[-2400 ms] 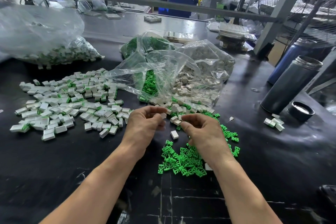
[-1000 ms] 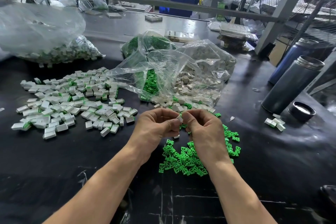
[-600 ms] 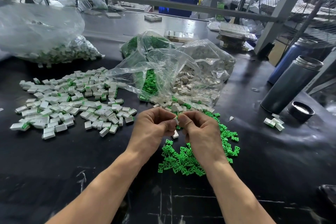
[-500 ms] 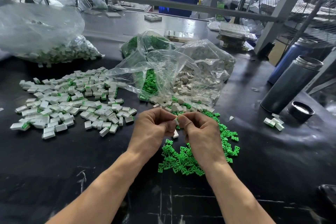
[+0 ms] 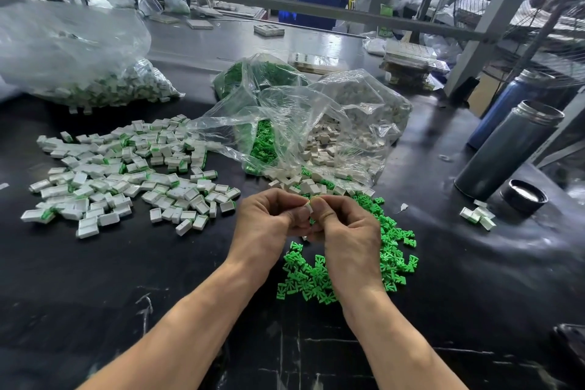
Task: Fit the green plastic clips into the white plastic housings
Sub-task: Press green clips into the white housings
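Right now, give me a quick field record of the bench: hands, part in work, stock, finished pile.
left hand: pinches the white housing
right hand: pinches the same piece, fingertips meeting the left's
white housing: held above the table, mostly hidden by fingers
loose green clips: heaped under and beside the right hand
finished pile: spread left of the hands
open bags: behind the hands, holding clips and housings
flask: far right, lid off

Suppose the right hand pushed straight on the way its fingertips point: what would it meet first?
The right hand points left, pinching a small white housing, so it would likely press straight into the left hand, whose fingertips already meet it there. Depth is hard to judge.
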Tool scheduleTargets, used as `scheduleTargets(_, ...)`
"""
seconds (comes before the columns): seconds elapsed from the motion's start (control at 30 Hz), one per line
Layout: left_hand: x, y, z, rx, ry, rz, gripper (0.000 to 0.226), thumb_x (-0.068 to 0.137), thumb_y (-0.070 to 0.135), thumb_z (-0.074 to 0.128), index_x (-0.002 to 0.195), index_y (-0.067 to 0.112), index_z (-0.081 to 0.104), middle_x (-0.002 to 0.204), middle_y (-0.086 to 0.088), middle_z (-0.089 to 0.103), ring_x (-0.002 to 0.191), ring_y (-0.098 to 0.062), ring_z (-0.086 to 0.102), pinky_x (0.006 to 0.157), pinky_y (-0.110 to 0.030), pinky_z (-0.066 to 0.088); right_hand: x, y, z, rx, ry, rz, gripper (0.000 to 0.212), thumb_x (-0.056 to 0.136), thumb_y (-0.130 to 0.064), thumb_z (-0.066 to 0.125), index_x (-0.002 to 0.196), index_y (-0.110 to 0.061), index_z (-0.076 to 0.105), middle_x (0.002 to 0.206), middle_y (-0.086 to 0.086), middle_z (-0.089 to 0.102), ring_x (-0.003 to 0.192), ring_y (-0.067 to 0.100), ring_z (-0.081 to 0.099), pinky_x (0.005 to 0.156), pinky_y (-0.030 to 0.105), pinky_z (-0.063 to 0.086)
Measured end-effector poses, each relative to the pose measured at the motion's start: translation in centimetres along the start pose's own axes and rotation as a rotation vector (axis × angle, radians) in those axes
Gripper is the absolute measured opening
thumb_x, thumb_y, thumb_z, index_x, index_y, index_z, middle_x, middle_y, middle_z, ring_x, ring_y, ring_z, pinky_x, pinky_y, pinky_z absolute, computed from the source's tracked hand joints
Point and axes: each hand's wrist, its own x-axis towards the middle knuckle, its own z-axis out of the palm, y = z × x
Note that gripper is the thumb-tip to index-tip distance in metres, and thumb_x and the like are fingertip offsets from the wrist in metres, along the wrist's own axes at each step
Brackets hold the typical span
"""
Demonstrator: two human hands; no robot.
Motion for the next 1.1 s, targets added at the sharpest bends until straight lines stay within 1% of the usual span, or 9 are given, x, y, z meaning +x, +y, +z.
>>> scheduleTargets(0.17, 0.2, 0.0, -0.2, 0.042, -0.002, 0.011, 0.016, 0.085, -0.011, 0.072, 0.079, 0.003, 0.071, 0.068, -0.01, 0.071, 0.064, -0.023, 0.07, 0.068, -0.045, 0.065, 0.2, 0.3, -0.1, -0.015, -0.004, 0.015, 0.014, 0.096, -0.014, 0.073, 0.082, -0.013, 0.076, 0.073, 0.016, 0.073, 0.057, 0.028, 0.066, 0.047, 0.036, 0.055)
scheduleTargets(0.3, 0.2, 0.1, -0.4, 0.217, 0.009, 0.085, 0.02, 0.086, -0.012, 0.07, 0.08, 0.006, 0.074, 0.071, -0.007, 0.074, 0.066, -0.024, 0.071, 0.064, -0.033, 0.062, 0.5, 0.4, -0.6, -0.145, -0.042, -0.024, 0.017, 0.096, -0.014, 0.073, 0.08, -0.018, 0.077, 0.073, 0.015, 0.073, 0.056, 0.035, 0.067, 0.05, 0.058, 0.059)
scheduleTargets(0.43, 0.2, -0.1, -0.4, 0.248, -0.012, 0.093, 0.015, 0.087, -0.013, 0.068, 0.084, 0.001, 0.073, 0.081, -0.016, 0.076, 0.074, -0.037, 0.074, 0.072, -0.045, 0.064, 0.4, 0.2, -0.9, -0.213, -0.078, -0.039, 0.019, 0.096, -0.014, 0.072, 0.079, -0.021, 0.075, 0.076, 0.011, 0.073, 0.064, 0.04, 0.071, 0.053, 0.06, 0.059)
scheduleTargets(0.6, 0.3, -0.2, -0.7, 0.242, -0.019, 0.062, 0.018, 0.087, -0.016, 0.066, 0.086, 0.0, 0.074, 0.082, -0.017, 0.076, 0.073, -0.032, 0.075, 0.073, -0.048, 0.064, 0.4, 0.1, -1.2, -0.185, -0.124, -0.009, 0.019, 0.097, -0.012, 0.071, 0.08, -0.02, 0.076, 0.076, 0.02, 0.071, 0.06, 0.048, 0.067, 0.051, 0.062, 0.057)
scheduleTargets(0.7, 0.5, -0.1, -0.7, 0.208, -0.024, 0.054, 0.013, 0.088, -0.01, 0.07, 0.087, 0.002, 0.073, 0.081, -0.012, 0.077, 0.071, -0.025, 0.075, 0.068, -0.038, 0.063, 0.4, 0.2, -1.0, -0.135, -0.127, 0.011, 0.02, 0.098, -0.013, 0.069, 0.081, -0.019, 0.076, 0.072, 0.025, 0.067, 0.051, 0.037, 0.059, 0.048, 0.061, 0.052)
scheduleTargets(0.8, 0.8, 0.0, -0.6, 0.176, -0.029, 0.07, 0.008, 0.088, -0.005, 0.073, 0.09, 0.002, 0.072, 0.076, -0.004, 0.075, 0.067, -0.012, 0.072, 0.063, -0.025, 0.059, 0.7, 0.2, -0.8, -0.076, -0.113, 0.043, 0.022, 0.104, -0.017, 0.062, 0.089, -0.021, 0.078, 0.073, 0.019, 0.069, 0.052, 0.03, 0.059, 0.049, 0.058, 0.055)
scheduleTargets(0.9, 1.0, -0.1, -0.5, 0.178, -0.034, 0.11, 0.009, 0.089, -0.001, 0.073, 0.089, 0.008, 0.072, 0.073, 0.005, 0.073, 0.068, -0.003, 0.066, 0.064, -0.015, 0.051, 1.0, 0.1, -0.8, -0.061, -0.125, 0.057, 0.029, 0.108, -0.028, 0.055, 0.091, -0.015, 0.075, 0.077, 0.021, 0.069, 0.05, 0.023, 0.057, 0.044, 0.039, 0.053)
scheduleTargets(1.0, 1.0, -0.1, -0.4, 0.208, -0.056, 0.125, 0.012, 0.089, 0.005, 0.075, 0.087, 0.016, 0.072, 0.078, 0.005, 0.073, 0.075, -0.006, 0.066, 0.07, -0.017, 0.05, 1.0, 0.1, -0.6, -0.026, -0.172, 0.112, 0.057, 0.108, -0.048, 0.045, 0.087, 0.0, 0.069, 0.074, 0.024, 0.066, 0.048, 0.026, 0.051, 0.038, 0.027, 0.042)
scheduleTargets(1.1, 0.7, 0.0, -0.2, 0.194, -0.111, 0.1, 0.007, 0.091, 0.008, 0.075, 0.092, 0.014, 0.071, 0.084, -0.011, 0.073, 0.077, -0.02, 0.068, 0.073, -0.036, 0.057, 0.8, 0.0, -0.4, -0.042, -0.201, 0.165, 0.076, 0.104, -0.065, 0.036, 0.08, -0.001, 0.07, 0.072, 0.021, 0.067, 0.049, 0.025, 0.051, 0.038, 0.023, 0.038)
